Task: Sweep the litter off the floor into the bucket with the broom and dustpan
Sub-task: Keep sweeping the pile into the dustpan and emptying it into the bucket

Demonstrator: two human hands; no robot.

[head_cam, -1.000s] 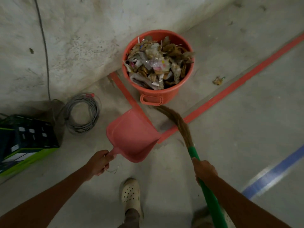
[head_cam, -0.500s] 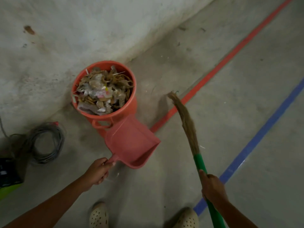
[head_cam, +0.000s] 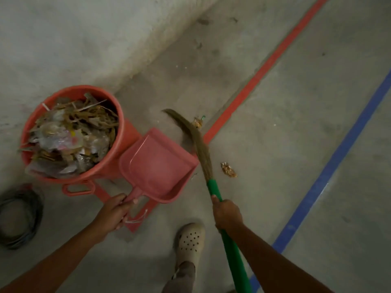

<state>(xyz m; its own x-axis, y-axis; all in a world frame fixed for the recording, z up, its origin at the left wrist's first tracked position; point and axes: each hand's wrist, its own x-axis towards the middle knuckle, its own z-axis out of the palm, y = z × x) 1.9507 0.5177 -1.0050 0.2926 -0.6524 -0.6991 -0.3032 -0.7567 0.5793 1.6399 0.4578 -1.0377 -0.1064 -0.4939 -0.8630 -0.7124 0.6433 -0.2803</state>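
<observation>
Nearest, one perforated beige clog (head_cam: 190,242), its leg cut off by the lower edge. Left hand (head_cam: 114,210): clenched round the pink dustpan (head_cam: 158,166) handle, most of it hidden; pan mouth faces up-right toward the bristles (head_cam: 200,144). Right hand (head_cam: 227,212): grasping the green-handled broom (head_cam: 231,252), whose lower end runs out of view. Broom's long axis slants from lower right up-left, bristle tips curving toward the wall (head_cam: 84,39). Golden litter scrap (head_cam: 228,169) on the floor just right of the bristles; smaller scrap (head_cam: 197,123) beside their bend. Orange bucket (head_cam: 120,123): heaped, contents blurred, side partly covered by the pan. Cable coil (head_cam: 19,218), cut by the left edge.
</observation>
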